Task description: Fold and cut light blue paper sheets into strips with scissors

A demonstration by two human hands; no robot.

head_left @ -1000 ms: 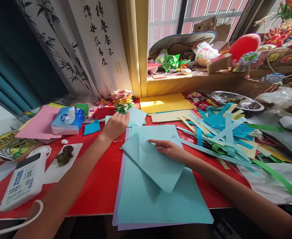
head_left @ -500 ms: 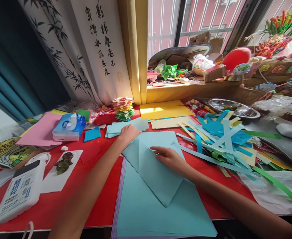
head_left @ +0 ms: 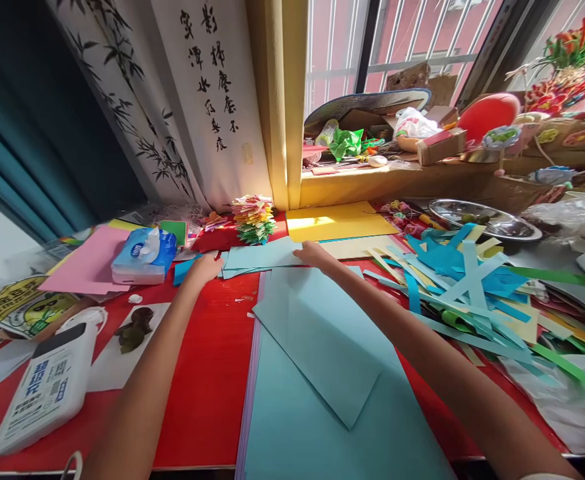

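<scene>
Several small light blue paper pieces (head_left: 265,257) lie in a loose stack toward the back of the table. At the stack's left end is my left hand (head_left: 206,268), fingers curled against the edge. My right hand (head_left: 314,256) pinches the right end. Nearer to me, a folded light blue sheet (head_left: 317,340) rests at an angle on a pile of large light blue sheets (head_left: 292,427), with purple sheets showing along the pile's left side. A small bright blue paper (head_left: 184,270) is partly behind my left hand.
Cut paper strips (head_left: 465,287) are heaped on the right, before a metal bowl (head_left: 487,219). Yellow card (head_left: 340,221) and a stack of folded colourful paper pieces (head_left: 254,220) stand behind. On the left are a tissue pack (head_left: 145,257) and a white bottle (head_left: 45,390).
My right hand has left the folded sheet and reached the small stack's right end. My left hand has moved left to its other end. The view has shifted slightly.
</scene>
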